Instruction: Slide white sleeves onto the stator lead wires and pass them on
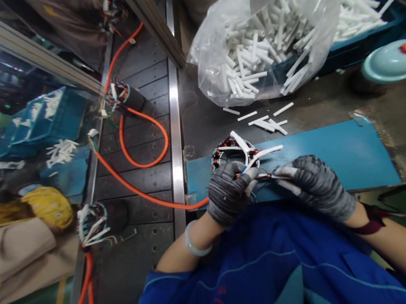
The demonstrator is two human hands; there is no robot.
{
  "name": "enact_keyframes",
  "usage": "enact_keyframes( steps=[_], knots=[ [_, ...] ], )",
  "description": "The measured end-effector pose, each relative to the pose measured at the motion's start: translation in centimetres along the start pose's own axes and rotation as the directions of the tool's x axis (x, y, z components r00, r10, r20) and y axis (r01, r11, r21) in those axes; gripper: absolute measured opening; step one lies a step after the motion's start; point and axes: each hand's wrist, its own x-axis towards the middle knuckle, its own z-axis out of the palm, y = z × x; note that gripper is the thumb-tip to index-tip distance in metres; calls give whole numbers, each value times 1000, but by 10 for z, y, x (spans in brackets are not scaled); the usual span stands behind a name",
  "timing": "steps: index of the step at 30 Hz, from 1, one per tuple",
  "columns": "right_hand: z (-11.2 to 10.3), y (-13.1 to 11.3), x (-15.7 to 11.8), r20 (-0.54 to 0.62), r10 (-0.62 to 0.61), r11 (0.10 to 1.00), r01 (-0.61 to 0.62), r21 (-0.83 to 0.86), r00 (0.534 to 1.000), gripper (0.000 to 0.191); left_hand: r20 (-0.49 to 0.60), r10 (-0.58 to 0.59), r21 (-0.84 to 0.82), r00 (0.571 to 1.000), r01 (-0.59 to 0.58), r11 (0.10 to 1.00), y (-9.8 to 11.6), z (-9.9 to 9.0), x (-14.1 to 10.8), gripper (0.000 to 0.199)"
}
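Observation:
A round wire-wound part (pixel 222 153) with white sleeves (pixel 243 146) standing out of it rests on the blue mat (pixel 353 154). My left hand (pixel 228 191), in a grey striped glove, is closed at its near side, its fingers pinching wires by the sleeves. From there thin wires (pixel 266 176) run right to my right hand (pixel 318 185), also gloved, whose fingers are closed on a white sleeve (pixel 287 186) at the wire ends. An orange cable (pixel 148 196) leads to the part from the left.
Beyond the mat lie loose white tubes (pixel 265 122) and a plastic bag (pixel 209 69) full of them. A light-blue lidded container (pixel 393 63) stands right. Left, a conveyor (pixel 153 180) carries another wound part (pixel 128 97); a person in yellow sleeves (pixel 47 205) sits beyond.

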Motion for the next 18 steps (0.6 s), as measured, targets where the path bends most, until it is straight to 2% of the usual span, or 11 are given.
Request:
enact_keyframes(
  steps=[3,5,7,8,9,10,12,14,15,16,18],
  knots=[
    [9,-2,3,-64,-89,989,80,-125,994,20,-23,-4,-21,1000,3,1000,1,2,0,20],
    [14,-2,5,-55,-87,987,79,-140,995,16,-38,-2,-20,999,1,1000,1,3,0,21],
    [16,0,7,19,8,1000,-8,-6,1000,16,-51,3,-7,999,-3,1000,1,4,0,22],
    [16,0,10,97,92,987,-104,122,991,21,-54,5,-1,999,-5,1000,1,4,-1,22],
    [15,1,13,210,182,935,-235,264,961,27,-55,5,3,998,-5,1000,1,3,-1,22],
    [13,0,16,349,253,834,-386,394,902,34,-53,3,5,999,-2,1000,1,3,-1,23],
    [11,-1,23,614,287,543,-653,528,735,48,-35,-8,5,999,8,1000,1,2,-1,24],
    [9,-3,27,755,244,319,-785,530,609,59,-10,-20,5,1000,20,1000,1,1,-1,25],
    [8,-4,27,776,229,282,-803,525,588,62,-6,-20,4,1000,20,1000,0,1,-1,25],
    [8,-4,25,767,231,309,-793,525,598,62,-7,-15,1,1000,15,1000,0,1,-2,25],
    [8,-4,20,659,271,534,-679,503,702,55,-17,4,-14,1000,-4,1000,-1,0,-2,24]
  ],
)
